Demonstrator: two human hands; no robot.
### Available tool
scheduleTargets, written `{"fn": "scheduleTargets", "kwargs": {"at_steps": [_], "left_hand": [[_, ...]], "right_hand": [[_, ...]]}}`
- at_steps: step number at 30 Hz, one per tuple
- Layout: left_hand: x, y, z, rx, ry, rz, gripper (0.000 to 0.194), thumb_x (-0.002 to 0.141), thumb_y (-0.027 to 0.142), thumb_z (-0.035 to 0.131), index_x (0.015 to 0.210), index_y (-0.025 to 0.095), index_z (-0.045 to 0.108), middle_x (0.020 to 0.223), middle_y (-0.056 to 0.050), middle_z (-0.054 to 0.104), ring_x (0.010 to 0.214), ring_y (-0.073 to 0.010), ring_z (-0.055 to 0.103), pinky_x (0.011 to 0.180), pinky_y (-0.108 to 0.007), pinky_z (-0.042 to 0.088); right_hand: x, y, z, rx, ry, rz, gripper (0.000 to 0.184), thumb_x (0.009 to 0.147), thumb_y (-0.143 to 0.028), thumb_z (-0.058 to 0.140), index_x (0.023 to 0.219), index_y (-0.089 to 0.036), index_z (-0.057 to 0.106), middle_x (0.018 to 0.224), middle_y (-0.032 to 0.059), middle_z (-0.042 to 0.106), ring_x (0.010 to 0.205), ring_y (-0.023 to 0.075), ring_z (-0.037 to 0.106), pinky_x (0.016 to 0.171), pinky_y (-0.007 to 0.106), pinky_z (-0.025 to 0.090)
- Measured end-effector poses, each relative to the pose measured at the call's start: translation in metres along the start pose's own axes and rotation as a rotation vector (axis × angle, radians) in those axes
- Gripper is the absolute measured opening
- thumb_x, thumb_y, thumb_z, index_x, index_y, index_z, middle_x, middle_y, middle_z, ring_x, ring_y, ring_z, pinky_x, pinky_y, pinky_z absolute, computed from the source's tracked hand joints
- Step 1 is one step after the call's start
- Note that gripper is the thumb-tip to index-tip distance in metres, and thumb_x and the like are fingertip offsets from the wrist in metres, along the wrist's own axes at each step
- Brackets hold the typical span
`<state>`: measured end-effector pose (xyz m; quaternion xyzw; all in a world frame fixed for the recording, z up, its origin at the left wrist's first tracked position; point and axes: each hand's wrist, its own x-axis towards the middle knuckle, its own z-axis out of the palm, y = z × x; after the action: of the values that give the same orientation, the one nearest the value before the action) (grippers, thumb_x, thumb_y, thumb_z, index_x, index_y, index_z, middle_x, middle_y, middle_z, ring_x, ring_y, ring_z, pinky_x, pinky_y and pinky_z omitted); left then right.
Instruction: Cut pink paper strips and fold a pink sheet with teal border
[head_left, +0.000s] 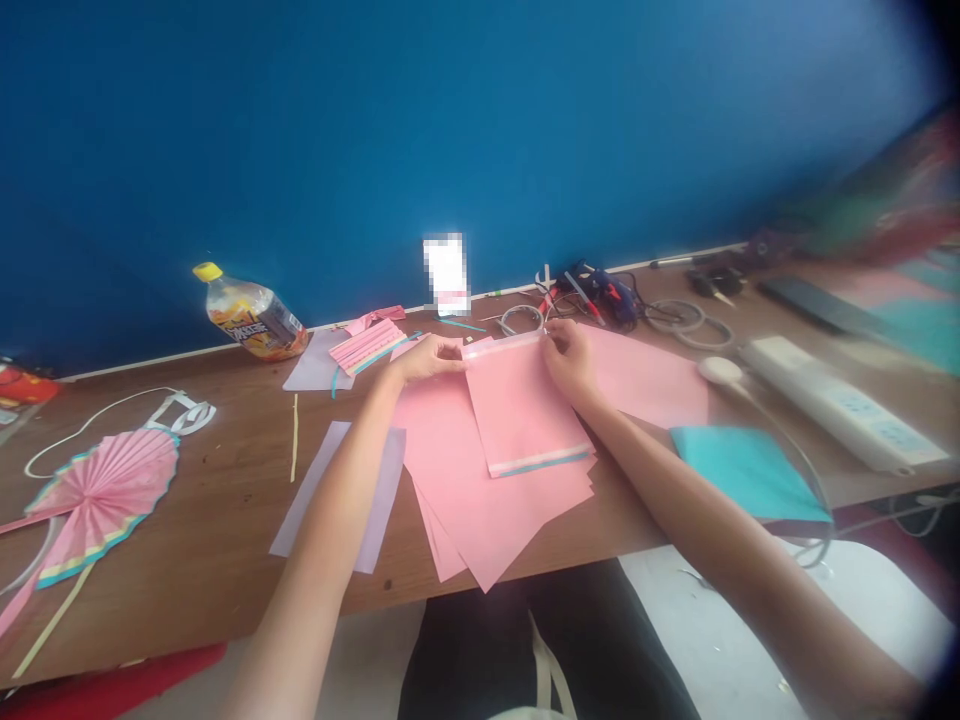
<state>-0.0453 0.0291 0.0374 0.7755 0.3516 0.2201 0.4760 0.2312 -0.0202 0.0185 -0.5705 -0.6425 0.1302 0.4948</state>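
A pink sheet of paper (517,410) has a white and blue stripe along its near edge and a pale strip along its far edge. My left hand (429,360) pinches its far left corner. At the far right corner, the curled fingers of my right hand (571,362) grip the same sheet. Beneath it, larger pink sheets (469,530) lie fanned out on the table (225,500). Just beyond my left forearm rests a pleated pink paper piece (367,345) with yellow and blue edging.
On the left lie a pink folded paper fan (127,480) and a drink bottle (251,315). Lilac paper (375,510) is under my left forearm. A glue gun (611,295) with cables, a white power strip (840,400) and turquoise paper (750,470) are on the right.
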Motion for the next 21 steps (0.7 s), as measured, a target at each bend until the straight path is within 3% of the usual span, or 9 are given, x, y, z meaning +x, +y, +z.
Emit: {"fn": "scheduleTargets", "kwargs": {"at_steps": [3,5,8,10,14,21], "left_hand": [[0.007,0.001,0.012,-0.014,0.062,0.031,0.032,0.071,0.046,0.071,0.072,0.015,0.064,0.078,-0.002,0.062,0.075,-0.0137,0.055,0.071,-0.025,0.040],[0.011,0.001,0.022,-0.037,0.094,0.054,0.034,0.072,0.047,0.070,0.070,0.014,0.060,0.074,0.000,0.057,0.071,-0.0113,0.051,0.068,-0.024,0.037],[0.016,0.000,0.037,-0.084,0.128,0.101,0.037,0.073,0.048,0.069,0.070,0.014,0.057,0.070,0.002,0.051,0.065,-0.0088,0.045,0.064,-0.024,0.034],[0.020,-0.002,0.046,-0.120,0.126,0.123,0.037,0.074,0.048,0.069,0.071,0.013,0.058,0.070,0.002,0.052,0.066,-0.0089,0.046,0.064,-0.024,0.034],[0.025,-0.004,0.058,-0.211,0.074,0.160,0.037,0.074,0.048,0.070,0.083,0.012,0.066,0.083,-0.005,0.063,0.078,-0.0144,0.056,0.074,-0.028,0.042],[0.024,-0.007,0.061,-0.252,0.045,0.194,0.038,0.073,0.041,0.073,0.095,0.011,0.070,0.097,-0.011,0.068,0.085,-0.0167,0.061,0.080,-0.031,0.046]], "right_hand": [[-0.001,-0.004,-0.006,-0.233,0.091,-0.185,0.025,0.087,-0.021,0.043,0.107,-0.020,0.059,0.116,0.0145,0.059,0.104,0.0270,0.055,0.087,0.042,0.045],[-0.001,-0.008,-0.007,-0.317,0.079,-0.359,0.021,0.091,-0.021,0.044,0.102,-0.020,0.061,0.118,0.0141,0.058,0.108,0.0279,0.052,0.091,0.043,0.042],[-0.003,-0.012,0.000,-0.323,-0.081,-0.598,0.019,0.095,-0.022,0.043,0.097,-0.021,0.061,0.103,0.0108,0.063,0.096,0.0245,0.055,0.086,0.040,0.044],[-0.005,-0.013,0.009,-0.296,-0.179,-0.681,0.020,0.096,-0.023,0.041,0.100,-0.022,0.061,0.101,0.0101,0.063,0.093,0.0231,0.056,0.084,0.038,0.045],[-0.012,-0.013,0.021,-0.184,-0.235,-0.678,0.023,0.098,-0.023,0.037,0.101,-0.022,0.060,0.099,0.0096,0.061,0.090,0.0208,0.058,0.079,0.034,0.046],[-0.015,-0.019,0.016,-0.092,-0.235,-0.514,0.011,0.093,-0.024,0.046,0.087,-0.021,0.055,0.091,0.0077,0.060,0.079,0.0185,0.058,0.071,0.030,0.046]]}}
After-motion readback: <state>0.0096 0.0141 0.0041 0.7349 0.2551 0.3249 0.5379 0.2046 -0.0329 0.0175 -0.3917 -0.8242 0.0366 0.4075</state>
